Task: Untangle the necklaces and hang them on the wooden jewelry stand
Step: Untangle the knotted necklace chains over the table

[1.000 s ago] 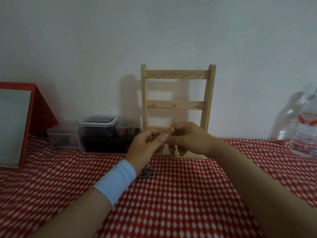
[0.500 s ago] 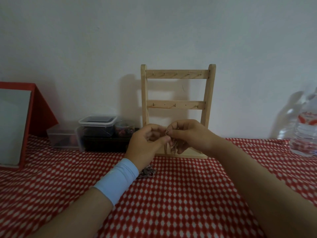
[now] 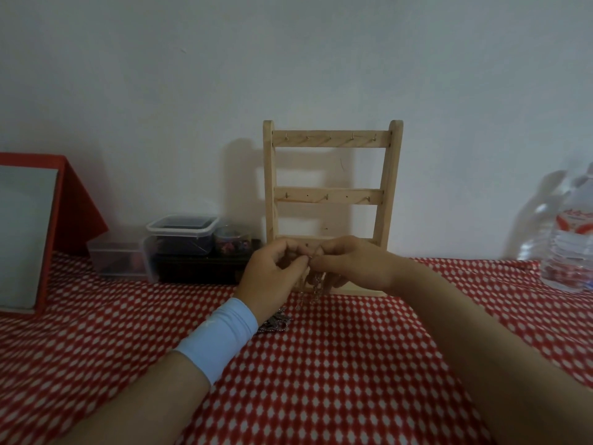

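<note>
**Before the wooden stand: both grips on one chain**

At the centre of the worktop [image 3: 321, 374], which is covered in red-and-white patterned cloth, the left grip [image 3: 272, 277] and right grip [image 3: 353, 264] meet fingertip to fingertip. They are raised off the cloth.

1. Left grip: fingers curled, thumb and forefinger pinching a thin necklace [image 3: 316, 285]. A pale blue wristband [image 3: 221, 335] sits on that wrist.
2. Right grip: fingers curled, pinching the same necklace just beside the left fingertips.
3. Necklace: its loose length dangles below the two grips, in front of the base of the wooden jewelry stand [image 3: 330, 140]. Links and any knots are too small to make out.
4. A heap of necklaces [image 3: 276, 324] lies on the cloth beneath the left wrist, partly hidden by it.
5. Stand: upright against the wall [image 3: 288, 59], with small hooks along its rails. Its lowest rail is partly covered by the grips.

Surroundings: a clear lidded box [image 3: 181, 231] and a small jar [image 3: 231, 244] rest on a dark case [image 3: 199, 269] left of the stand. A red-framed panel [image 3: 48, 220] stands at far left. A water bottle [image 3: 571, 252] stands at far right.
</note>
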A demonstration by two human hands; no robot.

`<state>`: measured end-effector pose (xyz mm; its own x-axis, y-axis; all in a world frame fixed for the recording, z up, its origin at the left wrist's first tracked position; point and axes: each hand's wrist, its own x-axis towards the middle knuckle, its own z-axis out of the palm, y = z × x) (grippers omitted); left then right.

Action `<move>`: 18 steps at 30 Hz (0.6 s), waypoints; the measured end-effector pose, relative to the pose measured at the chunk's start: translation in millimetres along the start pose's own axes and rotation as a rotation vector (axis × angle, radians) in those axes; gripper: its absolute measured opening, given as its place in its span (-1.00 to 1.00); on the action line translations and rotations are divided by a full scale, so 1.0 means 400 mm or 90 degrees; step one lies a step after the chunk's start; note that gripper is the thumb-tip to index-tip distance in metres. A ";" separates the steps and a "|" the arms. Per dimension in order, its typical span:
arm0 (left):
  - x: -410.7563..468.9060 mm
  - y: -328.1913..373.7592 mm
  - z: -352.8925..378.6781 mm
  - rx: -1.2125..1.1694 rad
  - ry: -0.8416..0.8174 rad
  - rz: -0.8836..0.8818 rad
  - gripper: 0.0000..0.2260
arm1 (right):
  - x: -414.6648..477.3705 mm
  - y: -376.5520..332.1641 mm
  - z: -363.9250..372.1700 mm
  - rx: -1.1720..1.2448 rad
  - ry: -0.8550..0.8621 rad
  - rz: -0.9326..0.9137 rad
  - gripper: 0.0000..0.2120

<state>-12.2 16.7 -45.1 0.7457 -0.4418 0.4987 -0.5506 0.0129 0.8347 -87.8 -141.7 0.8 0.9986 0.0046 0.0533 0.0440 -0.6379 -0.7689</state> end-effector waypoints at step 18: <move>-0.006 0.008 -0.002 -0.096 -0.007 -0.081 -0.82 | 0.012 0.027 0.008 0.044 0.183 -0.079 -0.89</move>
<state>-15.6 18.7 -43.4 0.8015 -0.4580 0.3845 -0.3881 0.0906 0.9171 -82.3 -146.0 -9.5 0.9364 -0.1449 0.3195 0.1767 -0.5920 -0.7863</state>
